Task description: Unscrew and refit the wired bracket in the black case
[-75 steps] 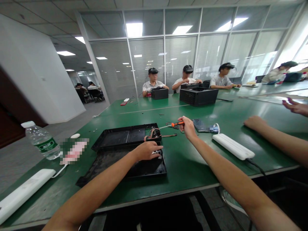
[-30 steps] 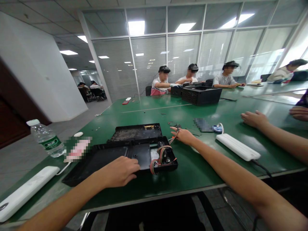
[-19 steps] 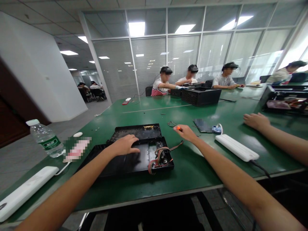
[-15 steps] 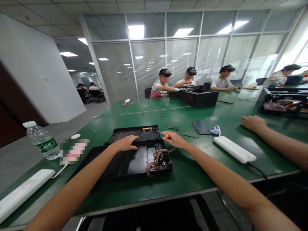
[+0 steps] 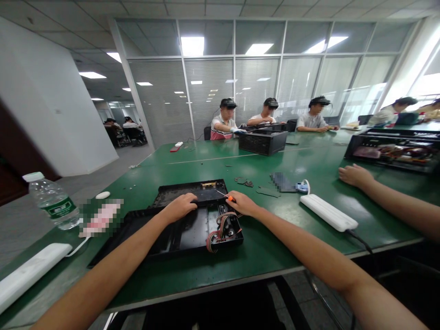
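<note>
Before me lies a black plastic casing (image 5: 161, 229) in two joined or adjoining sections, with striped ribbon wires (image 5: 220, 224) at its right end. A brass-coloured strip (image 5: 209, 185) sits in the far section. My left hand (image 5: 179, 207) is on the wall between the sections, fingers beyond it and thumb on the near side, apparently gripping it. In my right hand (image 5: 243, 204) is a screwdriver (image 5: 231, 198) with an orange and dark handle. Its thin shaft points left, with the tip near the brass strip; contact cannot be made out.
White power strips (image 5: 328, 213) lie right and left on the green table (image 5: 268, 247). A water bottle (image 5: 53, 201) stands left. Dark scraps (image 5: 244, 182) lie beyond the casing. Another person's hand (image 5: 355, 176) rests at right. Co-workers sit across, near a black box (image 5: 263, 143).
The view has shifted slightly. My right hand has drawn the screwdriver a little toward me, its tip moving left. My left fingers and thumb are closer together. Across the table, the black box has moved left.
</note>
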`<action>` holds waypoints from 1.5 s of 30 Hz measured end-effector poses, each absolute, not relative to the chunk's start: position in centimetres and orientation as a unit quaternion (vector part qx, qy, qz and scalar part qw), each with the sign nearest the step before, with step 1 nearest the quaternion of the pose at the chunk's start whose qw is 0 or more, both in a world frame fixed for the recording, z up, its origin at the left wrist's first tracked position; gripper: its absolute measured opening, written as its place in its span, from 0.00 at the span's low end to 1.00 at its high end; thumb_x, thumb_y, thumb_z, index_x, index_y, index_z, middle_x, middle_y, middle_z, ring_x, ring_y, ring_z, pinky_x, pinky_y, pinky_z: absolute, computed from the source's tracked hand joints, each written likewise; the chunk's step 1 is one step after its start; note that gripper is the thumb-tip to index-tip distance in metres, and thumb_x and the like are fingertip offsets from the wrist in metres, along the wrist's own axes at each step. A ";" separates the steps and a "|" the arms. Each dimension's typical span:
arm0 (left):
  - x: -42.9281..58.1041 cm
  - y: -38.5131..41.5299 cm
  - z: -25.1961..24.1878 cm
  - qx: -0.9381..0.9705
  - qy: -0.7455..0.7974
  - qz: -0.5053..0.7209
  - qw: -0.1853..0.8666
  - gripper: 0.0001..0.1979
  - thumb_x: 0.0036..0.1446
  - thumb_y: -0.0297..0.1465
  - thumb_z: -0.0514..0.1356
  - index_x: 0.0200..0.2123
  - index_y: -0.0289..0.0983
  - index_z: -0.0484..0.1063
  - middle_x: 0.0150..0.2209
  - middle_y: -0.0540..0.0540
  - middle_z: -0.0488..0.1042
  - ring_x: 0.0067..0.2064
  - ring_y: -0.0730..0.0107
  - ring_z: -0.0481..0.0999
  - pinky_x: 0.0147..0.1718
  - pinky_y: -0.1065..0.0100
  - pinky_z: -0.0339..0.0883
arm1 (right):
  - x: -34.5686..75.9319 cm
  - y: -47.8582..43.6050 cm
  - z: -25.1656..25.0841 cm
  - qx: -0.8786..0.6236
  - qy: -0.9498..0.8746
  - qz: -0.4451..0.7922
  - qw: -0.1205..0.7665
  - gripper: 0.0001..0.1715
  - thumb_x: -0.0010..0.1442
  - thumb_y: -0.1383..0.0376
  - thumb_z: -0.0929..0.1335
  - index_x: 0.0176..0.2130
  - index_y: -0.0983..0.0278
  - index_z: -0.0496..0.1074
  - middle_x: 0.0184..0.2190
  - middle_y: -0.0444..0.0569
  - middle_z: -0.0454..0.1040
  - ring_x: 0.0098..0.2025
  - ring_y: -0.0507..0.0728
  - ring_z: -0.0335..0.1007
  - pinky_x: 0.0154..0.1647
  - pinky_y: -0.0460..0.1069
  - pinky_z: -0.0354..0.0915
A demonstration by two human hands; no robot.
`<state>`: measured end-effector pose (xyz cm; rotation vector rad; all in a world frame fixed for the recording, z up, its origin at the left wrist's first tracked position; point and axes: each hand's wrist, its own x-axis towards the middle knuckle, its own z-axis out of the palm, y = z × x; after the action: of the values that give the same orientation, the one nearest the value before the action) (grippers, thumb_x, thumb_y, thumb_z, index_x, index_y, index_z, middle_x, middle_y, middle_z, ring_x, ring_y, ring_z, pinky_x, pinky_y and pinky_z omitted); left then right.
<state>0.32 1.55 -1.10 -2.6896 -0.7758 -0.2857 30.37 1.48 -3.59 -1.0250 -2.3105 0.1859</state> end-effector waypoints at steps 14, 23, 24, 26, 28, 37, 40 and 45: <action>6.5 0.5 2.0 -0.951 -0.277 -0.129 0.053 0.08 0.60 0.27 0.50 0.37 0.34 0.69 0.36 0.45 0.72 0.39 0.69 0.71 0.43 0.68 0.64 | 29.5 0.6 -3.8 -0.422 -0.862 0.015 0.280 0.16 0.59 0.61 0.61 0.46 0.62 0.68 0.42 0.50 0.69 0.43 0.54 0.66 0.43 0.47 0.60; 9.4 1.6 -1.3 -0.925 -0.306 -0.218 -0.050 0.07 0.54 0.28 0.57 0.33 0.34 0.74 0.34 0.46 0.77 0.37 0.70 0.75 0.41 0.72 0.65 | 31.9 1.9 -2.6 -0.430 -0.779 0.013 0.456 0.12 0.60 0.60 0.60 0.33 0.64 0.68 0.32 0.49 0.68 0.36 0.54 0.64 0.39 0.47 0.59; 9.4 1.6 -1.5 -0.925 -0.304 -0.224 -0.045 0.07 0.55 0.28 0.57 0.33 0.34 0.75 0.35 0.47 0.77 0.38 0.70 0.75 0.41 0.72 0.65 | 32.0 1.9 -2.6 -0.425 -0.777 0.011 0.465 0.12 0.60 0.61 0.60 0.31 0.63 0.68 0.31 0.48 0.68 0.35 0.54 0.63 0.38 0.47 0.59; 9.5 1.6 -1.7 -0.924 -0.302 -0.230 -0.041 0.07 0.55 0.28 0.56 0.33 0.34 0.75 0.35 0.47 0.77 0.38 0.70 0.75 0.42 0.72 0.64 | 32.1 1.8 -2.5 -0.411 -0.776 0.006 0.478 0.11 0.59 0.61 0.60 0.30 0.63 0.67 0.29 0.47 0.67 0.34 0.54 0.63 0.37 0.47 0.58; 9.5 1.6 -1.8 -0.926 -0.297 -0.228 -0.042 0.08 0.55 0.27 0.56 0.33 0.35 0.75 0.35 0.47 0.77 0.38 0.71 0.75 0.42 0.73 0.64 | 32.0 1.7 -2.4 -0.400 -0.779 0.005 0.482 0.10 0.58 0.62 0.60 0.30 0.63 0.66 0.29 0.47 0.67 0.34 0.54 0.63 0.37 0.47 0.58; 8.9 1.5 -2.0 -0.938 -0.271 -0.208 -0.065 0.08 0.57 0.27 0.53 0.36 0.34 0.73 0.37 0.47 0.75 0.40 0.71 0.73 0.43 0.73 0.63 | 32.0 2.0 -2.3 -0.412 -0.777 0.100 0.466 0.16 0.49 0.68 0.64 0.40 0.66 0.61 0.35 0.48 0.64 0.35 0.53 0.61 0.38 0.48 0.59; 8.9 1.3 -1.8 -0.941 -0.271 -0.194 -0.062 0.07 0.57 0.26 0.53 0.35 0.34 0.71 0.36 0.46 0.74 0.39 0.71 0.72 0.41 0.73 0.63 | 33.4 2.4 -1.3 -0.405 -0.782 0.169 0.443 0.18 0.46 0.69 0.65 0.40 0.66 0.61 0.34 0.47 0.64 0.33 0.51 0.60 0.35 0.47 0.60; 9.0 0.8 -1.6 -0.943 -0.282 -0.173 -0.040 0.06 0.55 0.24 0.54 0.37 0.34 0.68 0.36 0.46 0.71 0.38 0.71 0.70 0.40 0.72 0.62 | 36.5 2.0 1.6 -0.386 -0.735 0.297 0.471 0.18 0.54 0.57 0.62 0.42 0.65 0.65 0.24 0.43 0.68 0.21 0.49 0.60 0.23 0.45 0.58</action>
<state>9.02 0.78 -1.56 -3.0398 -0.9085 -0.5565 36.52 2.03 1.60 -0.9463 -1.8016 0.7269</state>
